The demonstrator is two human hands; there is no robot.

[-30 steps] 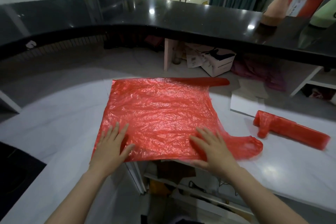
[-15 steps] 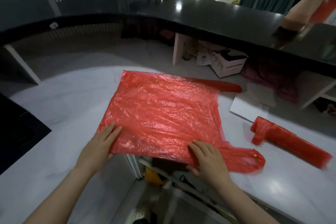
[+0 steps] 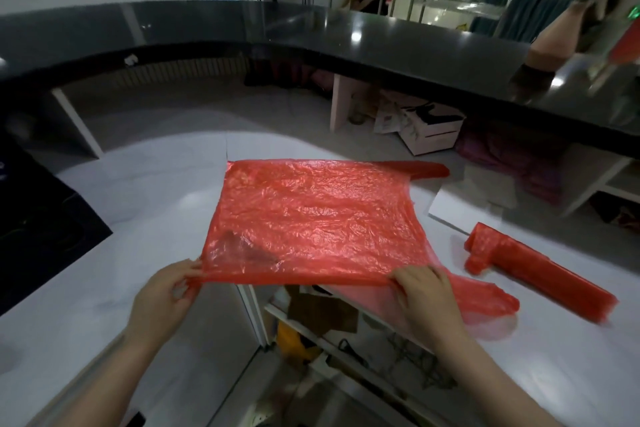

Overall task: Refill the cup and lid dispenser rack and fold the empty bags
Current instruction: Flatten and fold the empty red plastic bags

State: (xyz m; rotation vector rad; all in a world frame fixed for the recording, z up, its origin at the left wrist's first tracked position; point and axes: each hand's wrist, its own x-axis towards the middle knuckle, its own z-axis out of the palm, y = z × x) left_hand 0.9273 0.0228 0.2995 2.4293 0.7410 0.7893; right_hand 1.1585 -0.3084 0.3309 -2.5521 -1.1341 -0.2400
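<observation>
Red bag [image 3: 311,218] spread flat on white counter [image 3: 156,191], near edge lifted off the surface. Left hand [image 3: 162,298] grip clamped on near-left corner, thumb and fingers pinching the plastic. Right hand [image 3: 426,298] grip clamped on near-right edge, beside the handle loop [image 3: 485,302]. Folded bag [image 3: 533,270] lying right of it, apart. Black counter [image 3: 346,42] curving behind.

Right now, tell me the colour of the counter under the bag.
White, faintly marbled counter, seen in the head view.
</observation>
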